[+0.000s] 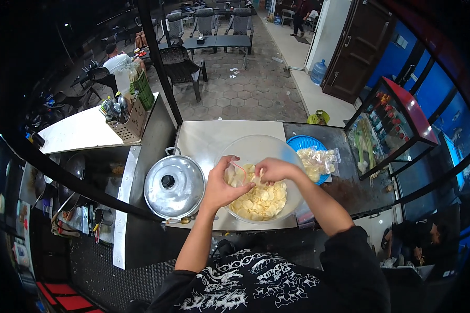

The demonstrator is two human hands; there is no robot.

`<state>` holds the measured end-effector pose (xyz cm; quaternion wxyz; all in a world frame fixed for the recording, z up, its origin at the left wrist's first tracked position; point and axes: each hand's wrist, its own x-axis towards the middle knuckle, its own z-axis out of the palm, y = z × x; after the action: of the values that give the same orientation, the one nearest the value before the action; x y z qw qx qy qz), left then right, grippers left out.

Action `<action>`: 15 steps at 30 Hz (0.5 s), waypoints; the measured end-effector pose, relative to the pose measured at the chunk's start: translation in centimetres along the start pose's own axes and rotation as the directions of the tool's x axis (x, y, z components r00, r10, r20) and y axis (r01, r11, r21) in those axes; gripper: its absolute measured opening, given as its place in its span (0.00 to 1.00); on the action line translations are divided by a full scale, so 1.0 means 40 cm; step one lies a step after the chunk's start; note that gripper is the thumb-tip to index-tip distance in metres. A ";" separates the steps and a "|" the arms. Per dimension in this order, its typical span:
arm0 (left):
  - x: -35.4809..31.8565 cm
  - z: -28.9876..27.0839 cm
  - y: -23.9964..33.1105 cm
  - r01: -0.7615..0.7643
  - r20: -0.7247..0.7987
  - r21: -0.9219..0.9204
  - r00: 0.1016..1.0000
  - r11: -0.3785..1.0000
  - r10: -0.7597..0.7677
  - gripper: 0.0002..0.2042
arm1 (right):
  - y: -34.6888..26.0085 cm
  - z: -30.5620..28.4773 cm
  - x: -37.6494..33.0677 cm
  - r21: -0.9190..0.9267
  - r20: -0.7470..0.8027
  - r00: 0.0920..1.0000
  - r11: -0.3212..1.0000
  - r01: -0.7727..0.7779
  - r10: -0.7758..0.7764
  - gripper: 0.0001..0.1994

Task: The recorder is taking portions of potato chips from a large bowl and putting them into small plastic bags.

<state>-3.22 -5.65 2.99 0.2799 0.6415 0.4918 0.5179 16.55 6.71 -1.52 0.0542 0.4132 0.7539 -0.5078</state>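
A big translucent plastic bowl (261,147) stands in front of me, its lower part filled with pale yellow round chips (263,202). Over its left side my left hand (222,187) holds a small clear plastic bag (237,176) with a reddish edge, thumb and fingers around it. My right hand (278,170) is closed beside the bag's mouth, pinching pale chips; the fingers are partly blurred. To the right, a blue plastic tray (299,142) bears several clear bags of chips (318,159).
Left of the bowl sits a lidded metal pot (175,195). A cutlery basket (128,128) is on the white side counter (83,128). At right stands a red-topped glass case (402,112) with vegetables. Dark frame posts rise around the counter; tables and chairs are beyond.
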 end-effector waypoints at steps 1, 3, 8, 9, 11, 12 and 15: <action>0.004 0.001 -0.013 0.027 0.020 0.073 0.999 0.997 -0.028 0.32 | -0.026 -0.033 -0.035 0.085 -0.028 0.998 0.995 0.051 -0.049 0.11; 0.018 0.019 -0.029 0.000 0.021 0.153 1.000 0.988 -0.003 0.33 | -0.087 -0.086 -0.111 0.177 -0.082 0.993 0.979 0.097 -0.084 0.10; 0.041 0.062 0.014 -0.004 0.047 0.300 0.999 0.954 -0.011 0.36 | -0.212 -0.109 -0.223 0.286 -0.239 0.950 0.921 0.265 -0.200 0.11; 0.042 0.071 0.012 -0.023 0.021 0.300 1.000 0.954 0.018 0.36 | -0.226 -0.101 -0.230 0.292 -0.261 0.947 0.920 0.262 -0.187 0.11; 0.042 0.076 0.013 -0.047 -0.005 0.295 0.999 0.954 0.051 0.36 | -0.255 -0.086 -0.239 -0.091 -0.315 0.935 0.986 0.143 -0.165 0.17; 0.042 0.075 0.014 -0.050 -0.002 0.281 0.999 0.959 0.052 0.36 | -0.258 -0.083 -0.242 -0.090 -0.324 0.933 0.987 0.136 -0.159 0.17; 0.042 0.077 0.006 -0.037 -0.002 0.228 0.999 0.973 0.039 0.36 | -0.264 -0.077 -0.244 -0.191 -0.428 0.877 0.970 0.148 -0.218 0.21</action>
<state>-0.30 -3.70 2.90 0.1927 0.6771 0.5366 0.4652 16.80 2.16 12.47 -0.1368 0.4396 0.8187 -0.3433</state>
